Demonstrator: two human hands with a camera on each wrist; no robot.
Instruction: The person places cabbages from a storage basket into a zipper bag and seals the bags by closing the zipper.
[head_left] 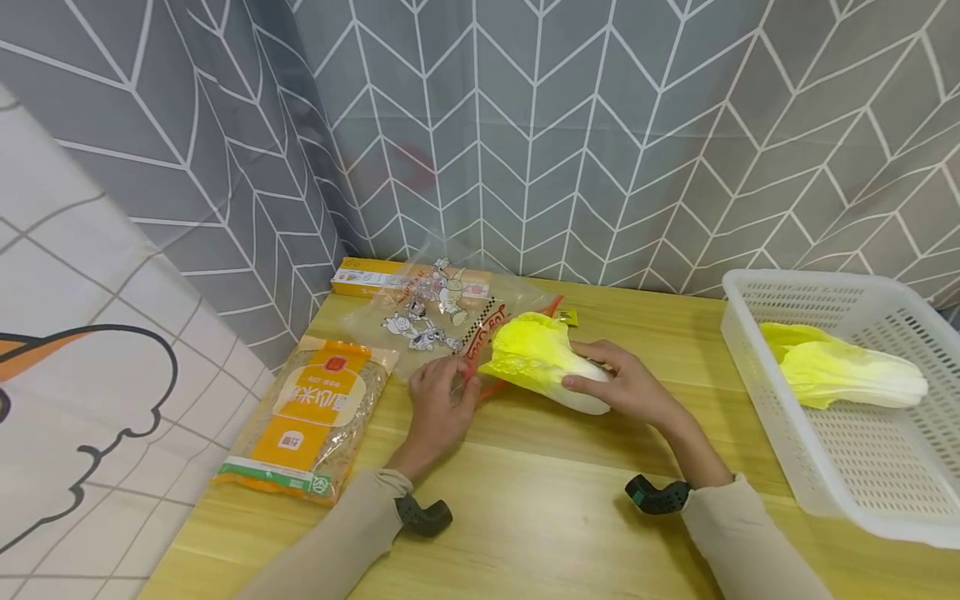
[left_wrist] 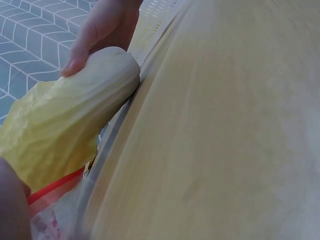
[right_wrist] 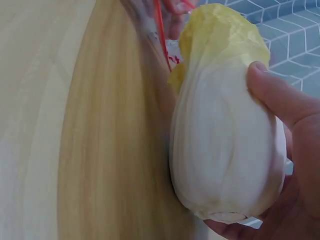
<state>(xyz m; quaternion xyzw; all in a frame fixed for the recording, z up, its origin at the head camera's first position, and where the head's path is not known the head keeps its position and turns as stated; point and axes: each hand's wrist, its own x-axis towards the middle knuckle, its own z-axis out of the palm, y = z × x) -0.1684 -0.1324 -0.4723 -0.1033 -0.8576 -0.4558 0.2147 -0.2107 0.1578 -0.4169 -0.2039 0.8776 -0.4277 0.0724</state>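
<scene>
Gray curtain (head_left: pixel 637 150): chevron-patterned, hanging behind the far edge of the wooden table (head_left: pixel 525 517), beyond the held cabbage (head_left: pixel 536 354).
Table room: bare wood stretches toward the wearer from the held cabbage, between two sleeved forearms (head_left: pixel 322 542); more wood lies to its right.
White basket (head_left: pixel 753 367): slotted, well to the right of the held cabbage, its raised wall facing it; a second cabbage (head_left: pixel 855 375) lies inside.
Transparent bag (head_left: pixel 431 329): printed with cartoons, spread left of and beyond the held cabbage, its red-edged mouth meeting the leafy end; whether any leaf is inside, I cannot tell.
Orange packet (head_left: pixel 307 417): lying flat, farther left of the held cabbage.
Held cabbage: tilted, yellow leaves pointing left, white base in the grip.
Right hand (head_left: pixel 633 387): wrapped around that base, thumb on the nearer side.
Left hand (head_left: pixel 442 400): just left of the leaves, fingers bent, pinching the bag's red edge.
Yellow box (head_left: pixel 367 279): beyond the held cabbage to the left, partly behind the bag.
Yellow sachet (head_left: pixel 567 317): just beyond the held cabbage, beside the bag's edge.
</scene>
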